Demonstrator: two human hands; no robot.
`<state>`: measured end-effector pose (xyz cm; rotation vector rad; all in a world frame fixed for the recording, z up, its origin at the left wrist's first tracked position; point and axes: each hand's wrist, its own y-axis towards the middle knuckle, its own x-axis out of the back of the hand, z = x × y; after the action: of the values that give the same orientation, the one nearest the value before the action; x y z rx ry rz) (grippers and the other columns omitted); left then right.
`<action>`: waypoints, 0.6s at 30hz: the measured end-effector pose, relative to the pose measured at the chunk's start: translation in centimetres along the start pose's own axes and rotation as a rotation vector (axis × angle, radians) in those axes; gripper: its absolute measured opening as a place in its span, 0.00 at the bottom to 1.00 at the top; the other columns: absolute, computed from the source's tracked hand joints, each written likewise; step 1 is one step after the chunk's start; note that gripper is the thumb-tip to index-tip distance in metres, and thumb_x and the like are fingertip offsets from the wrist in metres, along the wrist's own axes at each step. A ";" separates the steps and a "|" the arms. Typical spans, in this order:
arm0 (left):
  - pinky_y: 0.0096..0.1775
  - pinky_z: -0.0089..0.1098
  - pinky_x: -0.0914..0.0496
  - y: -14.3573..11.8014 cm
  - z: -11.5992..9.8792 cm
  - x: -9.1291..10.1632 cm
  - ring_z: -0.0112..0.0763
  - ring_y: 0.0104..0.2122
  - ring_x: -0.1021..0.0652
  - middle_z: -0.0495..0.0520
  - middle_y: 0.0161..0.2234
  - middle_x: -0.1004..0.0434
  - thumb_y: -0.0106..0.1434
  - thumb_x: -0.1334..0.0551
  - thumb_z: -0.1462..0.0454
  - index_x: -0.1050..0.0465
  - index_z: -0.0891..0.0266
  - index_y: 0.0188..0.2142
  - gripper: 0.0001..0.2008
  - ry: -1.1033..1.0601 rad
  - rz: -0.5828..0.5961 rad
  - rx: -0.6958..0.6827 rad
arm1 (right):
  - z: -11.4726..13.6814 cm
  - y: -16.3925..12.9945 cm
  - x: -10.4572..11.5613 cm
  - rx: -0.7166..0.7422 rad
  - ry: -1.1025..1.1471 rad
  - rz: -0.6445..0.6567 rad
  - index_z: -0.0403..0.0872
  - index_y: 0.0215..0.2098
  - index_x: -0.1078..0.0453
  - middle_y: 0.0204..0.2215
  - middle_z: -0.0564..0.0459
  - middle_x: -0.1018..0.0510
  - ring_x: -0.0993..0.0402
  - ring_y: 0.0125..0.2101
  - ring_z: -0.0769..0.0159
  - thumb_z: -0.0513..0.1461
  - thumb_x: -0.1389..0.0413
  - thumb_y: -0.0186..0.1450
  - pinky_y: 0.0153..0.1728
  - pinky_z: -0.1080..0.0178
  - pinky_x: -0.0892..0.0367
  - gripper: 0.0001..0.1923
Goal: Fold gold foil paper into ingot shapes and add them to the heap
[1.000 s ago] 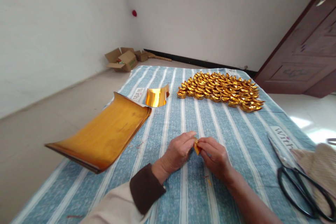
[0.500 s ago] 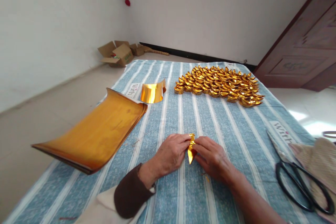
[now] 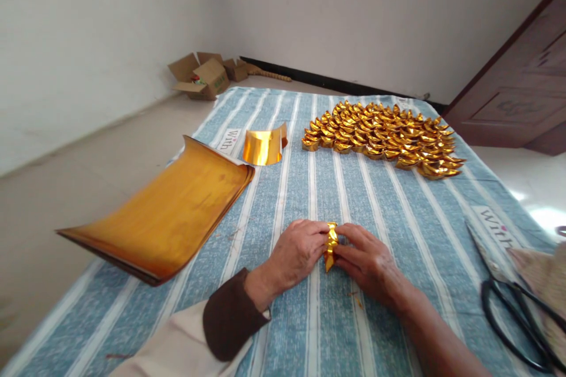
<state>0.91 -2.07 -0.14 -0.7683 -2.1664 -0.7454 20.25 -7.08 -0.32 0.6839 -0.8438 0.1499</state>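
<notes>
Gold foil piece [image 3: 329,245] now squeezed upright btwn left hand [image 3: 297,253] and right hand [image 3: 369,259], fingertips of both pinched on it, low over the striped cloth [image 3: 309,188]. Vs. half a sec ago: flatter, longer strip then; bunched and thicker now, so fold looks further along, shape closing up. Rel. to foil piece: ingot pile [image 3: 384,138] well beyond, far right; gold sheet stack [image 3: 163,215] to left; curled foil strip [image 3: 264,146] beyond-left; scissors [image 3: 515,312] far right.

Left arm [image 3: 221,330] wears cream sleeve with dark brown cuff; right arm [image 3: 433,341] bare
</notes>
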 end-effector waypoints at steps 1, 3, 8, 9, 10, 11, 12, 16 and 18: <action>0.50 0.43 0.32 0.0 0.0 0.1 0.40 0.46 0.23 0.56 0.45 0.20 0.68 0.42 0.67 0.22 0.60 0.41 0.09 -0.002 0.007 0.004 | -0.1 0.0 0.0 -0.004 0.007 0.001 0.51 0.40 0.23 0.46 0.46 0.24 0.28 0.46 0.57 0.38 0.46 0.69 0.45 0.53 0.26 0.09; 0.49 0.42 0.31 0.1 -0.1 0.2 0.40 0.45 0.22 0.57 0.45 0.20 0.68 0.41 0.67 0.23 0.61 0.40 0.08 -0.018 0.013 0.016 | -0.3 0.0 -0.1 -0.026 0.026 -0.011 0.51 0.38 0.22 0.48 0.46 0.25 0.28 0.47 0.57 0.38 0.45 0.68 0.45 0.53 0.27 0.09; 0.48 0.39 0.30 0.1 -0.2 0.4 0.37 0.43 0.22 0.57 0.44 0.20 0.67 0.41 0.66 0.24 0.61 0.42 0.07 -0.037 -0.013 0.043 | -0.7 -0.4 -1.2 -0.126 0.063 -0.093 0.52 0.37 0.22 0.49 0.46 0.25 0.32 0.54 0.52 0.37 0.44 0.66 0.52 0.45 0.31 0.08; 0.48 0.39 0.29 0.1 -0.2 0.4 0.37 0.44 0.22 0.57 0.45 0.21 0.67 0.41 0.66 0.24 0.61 0.42 0.07 -0.031 -0.017 0.045 | -0.7 -0.5 -1.4 -0.148 0.068 -0.100 0.52 0.37 0.22 0.50 0.46 0.25 0.33 0.56 0.51 0.37 0.44 0.66 0.53 0.44 0.32 0.08; 0.48 0.40 0.29 0.1 -0.2 0.4 0.38 0.44 0.22 0.57 0.45 0.21 0.66 0.40 0.66 0.24 0.61 0.42 0.07 -0.024 -0.022 0.047 | -0.7 -0.6 -1.6 -0.169 0.076 -0.104 0.51 0.36 0.22 0.50 0.46 0.25 0.35 0.57 0.51 0.37 0.44 0.66 0.54 0.43 0.33 0.08; 0.48 0.40 0.29 0.1 -0.1 0.4 0.38 0.44 0.22 0.57 0.45 0.21 0.66 0.40 0.67 0.24 0.61 0.43 0.08 -0.021 -0.026 0.050 | -0.7 -0.6 -1.7 -0.189 0.087 -0.106 0.51 0.35 0.22 0.51 0.46 0.25 0.35 0.58 0.50 0.37 0.44 0.65 0.54 0.42 0.33 0.07; 0.48 0.41 0.29 0.1 -0.1 0.4 0.38 0.45 0.22 0.58 0.45 0.21 0.65 0.40 0.67 0.24 0.61 0.43 0.08 -0.022 -0.027 0.054 | -0.7 -0.7 -1.8 -0.208 0.099 -0.106 0.51 0.34 0.22 0.51 0.46 0.26 0.36 0.58 0.50 0.37 0.43 0.65 0.54 0.42 0.34 0.07; 0.49 0.41 0.29 0.1 0.0 0.7 0.40 0.46 0.22 0.58 0.46 0.21 0.63 0.38 0.69 0.25 0.61 0.42 0.08 -0.061 -0.008 0.072 | -0.5 -0.5 -1.8 -0.274 0.119 -0.104 0.51 0.30 0.23 0.51 0.45 0.26 0.38 0.59 0.48 0.37 0.42 0.64 0.55 0.40 0.36 0.06; 0.49 0.41 0.29 0.2 0.1 0.8 0.40 0.47 0.23 0.57 0.46 0.21 0.62 0.38 0.70 0.26 0.62 0.42 0.09 -0.079 0.002 0.075 | -0.3 -0.4 -1.8 -0.299 0.107 -0.097 0.50 0.30 0.24 0.51 0.45 0.26 0.39 0.59 0.48 0.37 0.42 0.64 0.55 0.39 0.37 0.06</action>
<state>0.53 -1.66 0.48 -0.7733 -2.2504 -0.6385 19.42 -6.95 -1.97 0.4306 -0.7101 -0.0272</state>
